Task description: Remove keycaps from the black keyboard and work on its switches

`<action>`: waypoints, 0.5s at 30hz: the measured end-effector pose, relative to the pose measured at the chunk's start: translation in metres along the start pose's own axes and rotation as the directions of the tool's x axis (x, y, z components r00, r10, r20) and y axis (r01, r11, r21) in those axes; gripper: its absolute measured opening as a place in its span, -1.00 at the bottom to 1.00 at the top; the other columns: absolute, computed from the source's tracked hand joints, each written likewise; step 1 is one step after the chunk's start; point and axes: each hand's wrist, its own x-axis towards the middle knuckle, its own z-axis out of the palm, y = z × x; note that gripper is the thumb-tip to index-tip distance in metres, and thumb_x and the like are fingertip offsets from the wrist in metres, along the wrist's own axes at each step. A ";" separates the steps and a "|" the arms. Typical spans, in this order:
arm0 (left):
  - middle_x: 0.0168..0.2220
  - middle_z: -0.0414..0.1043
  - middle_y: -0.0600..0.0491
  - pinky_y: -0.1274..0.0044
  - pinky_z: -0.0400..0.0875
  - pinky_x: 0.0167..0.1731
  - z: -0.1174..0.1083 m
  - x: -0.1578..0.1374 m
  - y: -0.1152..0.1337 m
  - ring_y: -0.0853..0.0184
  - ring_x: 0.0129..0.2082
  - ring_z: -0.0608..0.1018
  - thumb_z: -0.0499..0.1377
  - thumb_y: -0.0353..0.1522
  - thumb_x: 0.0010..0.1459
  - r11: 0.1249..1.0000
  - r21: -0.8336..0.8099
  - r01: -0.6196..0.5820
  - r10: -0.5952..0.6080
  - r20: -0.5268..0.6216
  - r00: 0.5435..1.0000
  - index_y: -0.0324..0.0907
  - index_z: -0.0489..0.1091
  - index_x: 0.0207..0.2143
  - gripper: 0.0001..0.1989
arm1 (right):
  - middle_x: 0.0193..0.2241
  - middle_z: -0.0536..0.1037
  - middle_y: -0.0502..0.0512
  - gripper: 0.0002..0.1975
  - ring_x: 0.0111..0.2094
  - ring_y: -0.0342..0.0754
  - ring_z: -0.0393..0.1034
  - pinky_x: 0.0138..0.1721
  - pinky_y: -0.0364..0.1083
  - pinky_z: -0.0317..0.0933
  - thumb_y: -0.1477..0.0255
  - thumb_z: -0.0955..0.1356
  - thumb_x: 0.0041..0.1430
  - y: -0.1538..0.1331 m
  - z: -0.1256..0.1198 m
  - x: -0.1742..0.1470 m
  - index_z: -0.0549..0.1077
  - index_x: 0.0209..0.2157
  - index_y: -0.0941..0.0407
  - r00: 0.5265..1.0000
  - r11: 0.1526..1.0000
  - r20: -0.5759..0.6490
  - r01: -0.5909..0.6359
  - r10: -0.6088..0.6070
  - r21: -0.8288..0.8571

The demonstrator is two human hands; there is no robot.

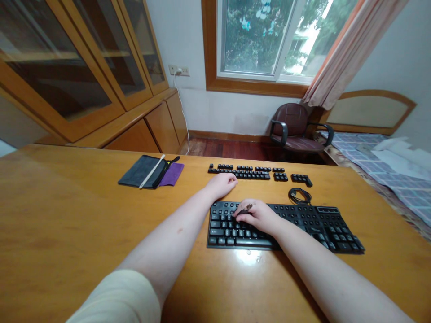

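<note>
A black keyboard [262,242] lies on the wooden desk, with its lower rows capped and its upper rows showing small bare key positions. Over its left half, my right hand [257,215] is closed around a small dark tool [248,208], whose end pokes out above the fingers. My left hand [222,185] rests on the desk just behind the keyboard's upper left corner, fingers curled in; whatever they hold, if anything, is hidden. Right beyond it, loose black keycaps [249,175] are laid out in rows.
A coiled black cable [299,196] sits behind the keyboard. To the left lie a dark grey pouch [138,172], a white stick-like brush [152,171] and a purple cloth [173,174]. Beyond the desk stand a glass-door cabinet [97,110] and an armchair [292,121].
</note>
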 end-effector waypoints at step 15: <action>-0.38 0.51 0.02 0.52 0.28 -0.39 0.017 -0.013 0.030 0.26 -0.37 0.49 0.08 -0.26 0.09 0.971 0.173 -0.164 0.125 0.214 0.969 -0.11 0.46 -0.39 -0.81 | -0.37 0.59 0.09 -0.78 -0.30 -0.03 0.47 -0.21 -0.07 0.30 0.31 0.28 0.20 0.000 0.004 -0.004 0.53 -0.32 0.08 0.996 0.981 -0.069 -0.064 0.052 -0.182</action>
